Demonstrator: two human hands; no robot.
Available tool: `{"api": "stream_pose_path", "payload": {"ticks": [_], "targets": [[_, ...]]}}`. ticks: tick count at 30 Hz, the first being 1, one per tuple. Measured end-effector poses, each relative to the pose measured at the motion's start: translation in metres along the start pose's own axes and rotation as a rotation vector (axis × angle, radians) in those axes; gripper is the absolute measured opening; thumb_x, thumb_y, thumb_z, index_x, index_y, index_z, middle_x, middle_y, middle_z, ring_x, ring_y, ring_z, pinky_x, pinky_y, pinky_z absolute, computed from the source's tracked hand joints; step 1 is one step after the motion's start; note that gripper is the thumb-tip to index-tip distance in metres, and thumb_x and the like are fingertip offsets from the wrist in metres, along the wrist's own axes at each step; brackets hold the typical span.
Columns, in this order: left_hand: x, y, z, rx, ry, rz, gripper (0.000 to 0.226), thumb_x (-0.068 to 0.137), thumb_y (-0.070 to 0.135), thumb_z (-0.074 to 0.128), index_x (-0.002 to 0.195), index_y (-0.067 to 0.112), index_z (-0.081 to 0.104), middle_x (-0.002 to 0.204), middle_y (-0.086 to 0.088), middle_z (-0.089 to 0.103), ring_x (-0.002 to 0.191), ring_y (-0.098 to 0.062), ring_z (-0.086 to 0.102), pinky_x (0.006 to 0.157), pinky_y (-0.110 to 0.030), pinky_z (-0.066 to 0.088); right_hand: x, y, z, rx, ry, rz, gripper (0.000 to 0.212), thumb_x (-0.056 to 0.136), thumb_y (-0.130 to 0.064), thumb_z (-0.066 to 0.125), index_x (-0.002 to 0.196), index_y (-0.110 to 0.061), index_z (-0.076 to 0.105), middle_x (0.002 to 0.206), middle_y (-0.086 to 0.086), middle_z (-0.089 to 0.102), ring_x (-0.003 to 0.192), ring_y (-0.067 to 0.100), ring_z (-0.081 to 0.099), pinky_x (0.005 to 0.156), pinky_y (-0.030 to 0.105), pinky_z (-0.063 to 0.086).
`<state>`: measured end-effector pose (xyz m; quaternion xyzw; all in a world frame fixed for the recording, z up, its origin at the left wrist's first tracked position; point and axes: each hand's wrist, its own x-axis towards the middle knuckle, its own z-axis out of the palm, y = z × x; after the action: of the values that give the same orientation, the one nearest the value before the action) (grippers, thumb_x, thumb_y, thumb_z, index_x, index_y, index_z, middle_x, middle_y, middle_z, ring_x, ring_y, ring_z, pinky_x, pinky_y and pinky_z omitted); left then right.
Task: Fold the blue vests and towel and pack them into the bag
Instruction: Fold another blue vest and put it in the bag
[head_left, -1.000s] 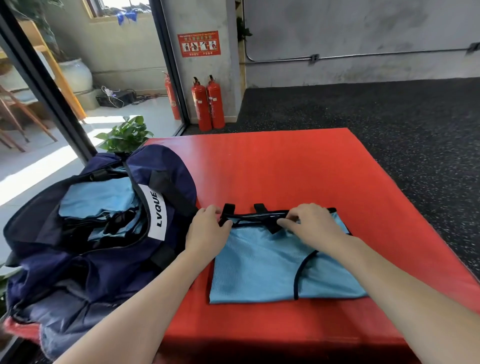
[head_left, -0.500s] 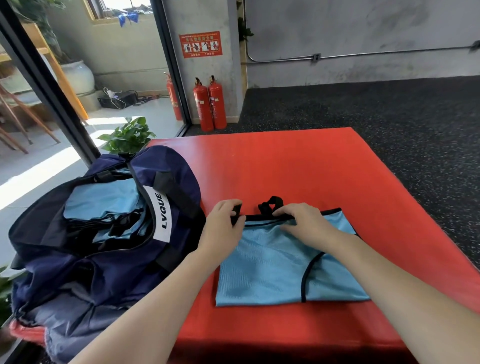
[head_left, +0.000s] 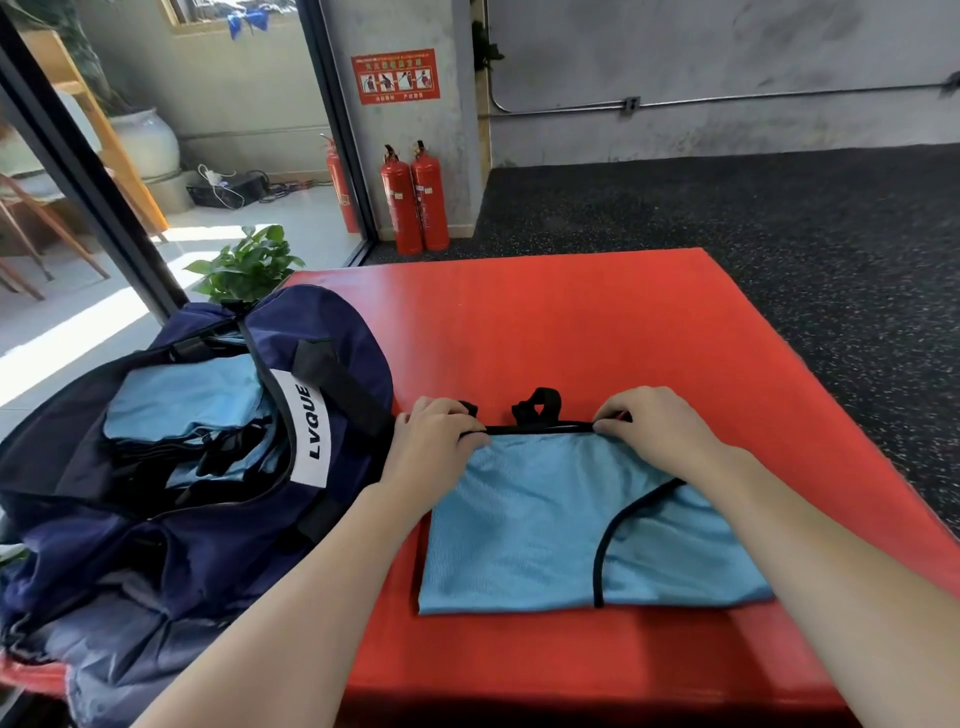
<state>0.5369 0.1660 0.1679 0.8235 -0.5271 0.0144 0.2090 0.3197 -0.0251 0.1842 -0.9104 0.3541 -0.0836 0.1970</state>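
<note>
A light blue vest (head_left: 540, 525) with black trim lies folded flat on the red mat (head_left: 597, 332). Its black straps stick out past the far edge. My left hand (head_left: 434, 441) pinches the vest's far left corner. My right hand (head_left: 654, 431) pinches the far edge near the right. A navy duffel bag (head_left: 171, 530) marked LVQUE sits open at the left of the mat, touching my left hand's side. Folded blue cloth (head_left: 182, 400) lies inside the bag.
A potted green plant (head_left: 244, 267) stands behind the bag. Two red fire extinguishers (head_left: 415, 200) stand by the concrete pillar. Dark speckled rubber floor (head_left: 779, 218) surrounds the mat on the right and far sides. A glass partition frame (head_left: 93, 182) runs along the left.
My right hand has slid right along the vest's far edge, away from my left hand. The black straps now stick up between the two hands.
</note>
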Motion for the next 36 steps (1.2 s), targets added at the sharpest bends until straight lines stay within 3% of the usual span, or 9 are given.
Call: {"api": "stream_pose_path", "payload": {"ticks": [3, 5, 9, 13, 17, 20, 24, 30, 36], "targets": [[0.004, 0.001, -0.002, 0.011, -0.01, -0.022, 0.021, 0.1, 0.037, 0.057, 0.107, 0.038, 0.076, 0.103, 0.011, 0.047, 0.104, -0.016, 0.037, 0.085, -0.034, 0.029, -0.002, 0.01, -0.007, 0.019, -0.011, 0.043, 0.009, 0.092, -0.035, 0.069, 0.094, -0.038, 0.077, 0.098, -0.013, 0.074, 0.097, 0.016, 0.065, 0.087, 0.04, 0.052], [0.007, 0.002, -0.006, -0.009, -0.03, -0.032, 0.022, 0.099, 0.033, 0.059, 0.115, 0.033, 0.075, 0.096, 0.009, 0.042, 0.099, -0.016, 0.04, 0.086, -0.034, 0.038, -0.005, 0.016, -0.01, 0.009, -0.01, 0.06, 0.01, 0.092, -0.034, 0.069, 0.096, -0.038, 0.077, 0.1, -0.012, 0.074, 0.098, 0.017, 0.065, 0.087, 0.04, 0.053], [0.01, 0.004, -0.012, -0.119, -0.047, -0.114, 0.022, 0.095, 0.026, 0.067, 0.116, 0.024, 0.074, 0.091, 0.005, 0.057, 0.079, -0.015, 0.056, 0.077, -0.039, 0.054, -0.011, 0.023, -0.014, 0.002, -0.008, 0.081, 0.012, 0.093, -0.032, 0.069, 0.099, -0.037, 0.077, 0.1, -0.012, 0.073, 0.096, 0.014, 0.064, 0.082, 0.034, 0.052], [0.008, 0.011, -0.008, -0.153, -0.025, -0.193, 0.014, 0.095, 0.02, 0.064, 0.107, 0.025, 0.063, 0.08, 0.01, 0.064, 0.071, -0.014, 0.061, 0.069, -0.041, 0.056, -0.017, 0.028, -0.017, 0.0, -0.015, 0.086, 0.009, 0.091, -0.032, 0.071, 0.095, -0.038, 0.077, 0.097, -0.012, 0.074, 0.095, 0.015, 0.066, 0.083, 0.038, 0.055], [0.011, 0.026, 0.002, -0.139, -0.039, -0.169, 0.01, 0.095, 0.024, 0.059, 0.105, 0.025, 0.058, 0.09, 0.006, 0.062, 0.083, -0.023, 0.061, 0.071, -0.039, 0.052, -0.024, 0.034, -0.024, 0.002, -0.05, 0.11, 0.006, 0.089, -0.033, 0.073, 0.086, -0.038, 0.075, 0.09, -0.013, 0.07, 0.089, 0.012, 0.064, 0.08, 0.039, 0.056], [0.018, 0.038, 0.016, -0.102, -0.1, -0.107, 0.03, 0.099, 0.037, 0.056, 0.124, 0.021, 0.059, 0.117, 0.001, 0.061, 0.11, -0.025, 0.057, 0.092, -0.044, 0.048, -0.03, 0.04, -0.03, 0.007, -0.071, 0.135, 0.008, 0.086, -0.036, 0.075, 0.078, -0.038, 0.072, 0.087, -0.013, 0.069, 0.084, 0.011, 0.064, 0.077, 0.04, 0.057], [0.027, 0.06, 0.038, 0.051, -0.168, -0.085, 0.058, 0.1, 0.059, 0.041, 0.144, 0.021, 0.046, 0.15, 0.002, 0.043, 0.138, -0.024, 0.038, 0.111, -0.048, 0.029, -0.043, 0.042, -0.036, 0.01, -0.119, 0.138, 0.013, 0.078, -0.043, 0.08, 0.072, -0.034, 0.073, 0.077, -0.014, 0.07, 0.075, 0.008, 0.065, 0.069, 0.036, 0.058], [0.028, 0.11, 0.065, 0.126, -0.262, -0.05, 0.082, 0.092, 0.077, 0.027, 0.153, 0.022, 0.028, 0.161, -0.007, 0.022, 0.146, -0.03, 0.017, 0.114, -0.056, 0.016, -0.071, 0.041, -0.046, -0.036, -0.241, 0.126, 0.023, 0.067, -0.051, 0.084, 0.067, -0.03, 0.074, 0.064, -0.006, 0.07, 0.062, 0.01, 0.064, 0.059, 0.035, 0.053], [0.019, 0.155, 0.077, 0.154, -0.339, 0.109, 0.074, 0.096, 0.072, 0.029, 0.158, 0.033, 0.018, 0.165, -0.013, 0.009, 0.152, -0.03, 0.003, 0.117, -0.057, 0.006, -0.103, 0.038, -0.051, -0.035, -0.409, 0.096, 0.026, 0.065, -0.049, 0.086, 0.067, -0.026, 0.075, 0.057, -0.015, 0.065, 0.054, -0.001, 0.053, 0.052, 0.019, 0.043]]}}
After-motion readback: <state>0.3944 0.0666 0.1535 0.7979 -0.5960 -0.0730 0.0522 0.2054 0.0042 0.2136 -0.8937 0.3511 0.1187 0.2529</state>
